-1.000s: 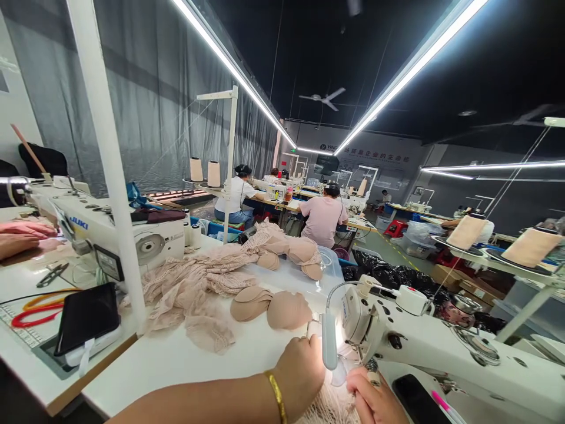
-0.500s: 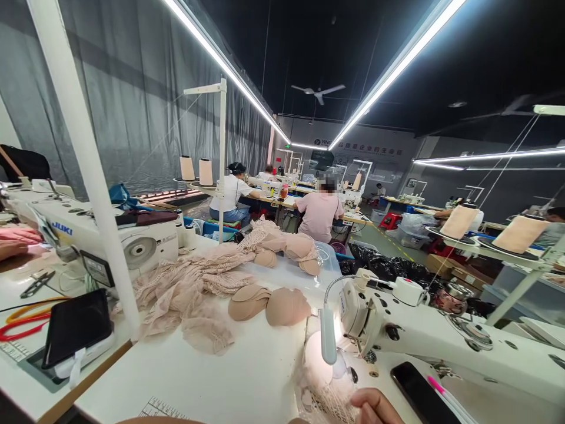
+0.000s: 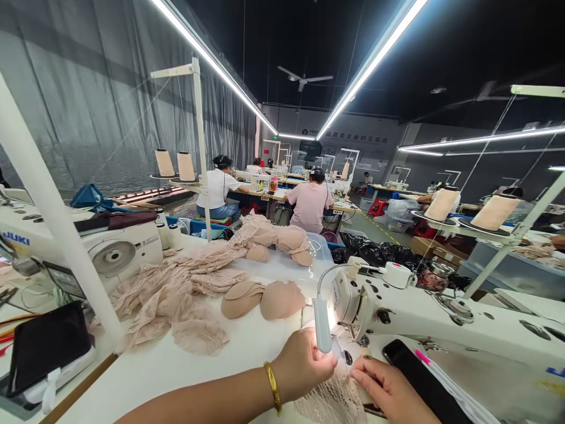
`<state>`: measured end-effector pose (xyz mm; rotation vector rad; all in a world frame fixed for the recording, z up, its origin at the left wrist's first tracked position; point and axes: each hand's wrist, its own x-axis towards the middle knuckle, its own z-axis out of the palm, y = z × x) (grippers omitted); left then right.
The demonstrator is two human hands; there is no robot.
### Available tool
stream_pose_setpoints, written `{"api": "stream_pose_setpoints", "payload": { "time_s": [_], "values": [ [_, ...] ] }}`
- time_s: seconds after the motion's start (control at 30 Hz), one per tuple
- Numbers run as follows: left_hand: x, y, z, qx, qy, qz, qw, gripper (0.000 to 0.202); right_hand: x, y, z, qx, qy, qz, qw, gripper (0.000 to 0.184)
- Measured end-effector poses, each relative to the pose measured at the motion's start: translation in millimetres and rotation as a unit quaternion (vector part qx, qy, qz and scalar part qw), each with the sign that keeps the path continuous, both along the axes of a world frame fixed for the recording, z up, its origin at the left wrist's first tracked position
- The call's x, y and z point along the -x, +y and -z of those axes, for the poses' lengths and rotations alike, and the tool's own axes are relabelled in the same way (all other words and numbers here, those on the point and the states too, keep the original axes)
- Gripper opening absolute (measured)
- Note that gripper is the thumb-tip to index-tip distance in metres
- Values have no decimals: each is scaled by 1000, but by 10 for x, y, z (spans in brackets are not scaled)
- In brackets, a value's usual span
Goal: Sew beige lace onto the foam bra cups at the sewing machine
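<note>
My left hand, a gold bangle on its wrist, is closed on the beige lace bra piece by the needle area of the white sewing machine. The gooseneck lamp covers part of its fingers. To the right, my right hand pinches the edge of the same lace with thumb and forefinger. The lace hangs bunched between both hands at the table's front. Beyond my left hand lie stacked beige foam cups and a heap of lace pieces.
A black phone and a pink-capped pen lie right of my right hand. At left stand a thread-stand post, another sewing machine and a black tablet-like device. Co-workers sit at machines ahead.
My left hand has come up from the lower edge to the lace beneath the lamp. My right hand stays at the lace. The view has turned slightly right and down.
</note>
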<state>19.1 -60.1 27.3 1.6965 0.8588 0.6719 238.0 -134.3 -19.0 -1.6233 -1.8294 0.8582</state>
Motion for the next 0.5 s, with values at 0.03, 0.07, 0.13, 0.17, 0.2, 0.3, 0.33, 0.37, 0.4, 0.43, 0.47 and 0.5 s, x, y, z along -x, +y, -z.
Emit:
{"api": "stream_pose_setpoints", "payload": {
  "time_s": [0.03, 0.07, 0.13, 0.17, 0.2, 0.3, 0.33, 0.37, 0.4, 0.43, 0.47, 0.5],
  "values": [
    [-6, 10, -20, 1, -13, -3, 1000, 24, 13, 51, -45, 13, -7, -18, 1000, 37],
    [-5, 15, -45, 15, -28, 14, 999, 18, 44, 79, -72, 21, -8, -37, 999, 33],
    [14, 20, -97, 59, -42, 83, 994, 15, 123, 76, -77, 43, -7, -80, 996, 24],
    [28, 24, -117, 72, -41, 119, 989, 16, 152, 56, -64, 51, -3, -90, 995, 21],
    [41, 34, -129, 70, -38, 144, 986, 18, 163, 34, -47, 54, 2, -91, 994, 20],
    [55, 94, -107, 23, -25, 129, 991, 31, 73, 17, -7, 42, 20, -37, 998, 29],
    [43, 121, -82, 11, -24, 114, 993, 33, 16, 42, -2, 34, 25, -8, 999, 34],
    [22, 148, -51, -2, -24, 99, 995, 33, -44, 84, -2, 25, 28, 22, 999, 39],
    [-7, 172, -15, -16, -25, 81, 996, 29, -99, 142, -5, 16, 30, 52, 998, 43],
    [-41, 194, 22, -35, -26, 56, 997, 24, -142, 210, -10, 5, 30, 80, 996, 45],
    [-76, 212, 59, -55, -29, 28, 998, 19, -169, 284, -17, -5, 29, 103, 994, 47],
    [-109, 228, 95, -78, -32, -3, 996, 17, -178, 358, -23, -15, 27, 122, 992, 48]
  ]
}}
